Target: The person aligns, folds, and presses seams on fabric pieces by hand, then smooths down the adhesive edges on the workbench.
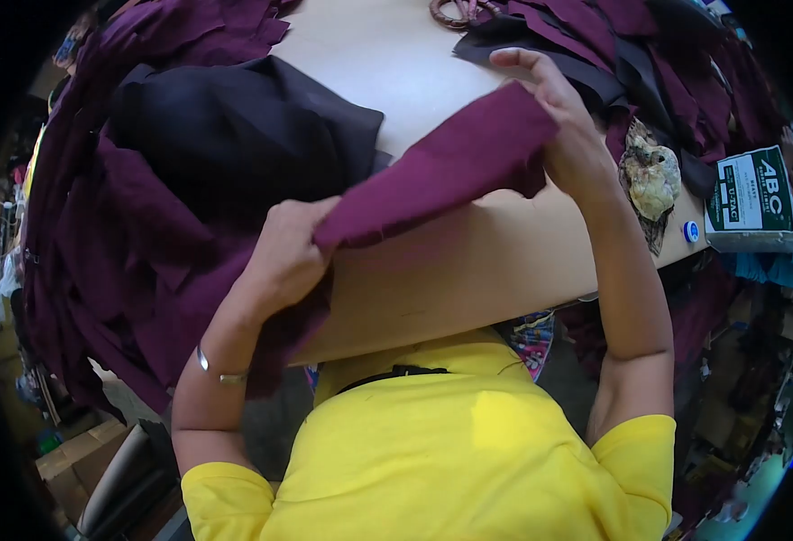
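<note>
A folded strip of maroon fabric [441, 171] stretches between my two hands above the table, slanting up to the right. My left hand [293, 243] is closed round its lower left end; a metal bangle sits on that wrist. At the upper right end, my right hand [572, 126] holds the strip, with one finger stretched out past its edge. Part of the right hand's grip is hidden by the cloth. Beside my left hand lies a heap of maroon cloth [144, 261], with a black fabric piece [234, 126] on top.
The pale table [450, 279] has more maroon and black cloth [595, 54] piled at the far right. Near its right edge are a crumpled pale lump [650, 176], a small blue cap [691, 232] and a green-and-white ABC package [752, 194]. A brown ring-shaped object [455, 13] lies at the back.
</note>
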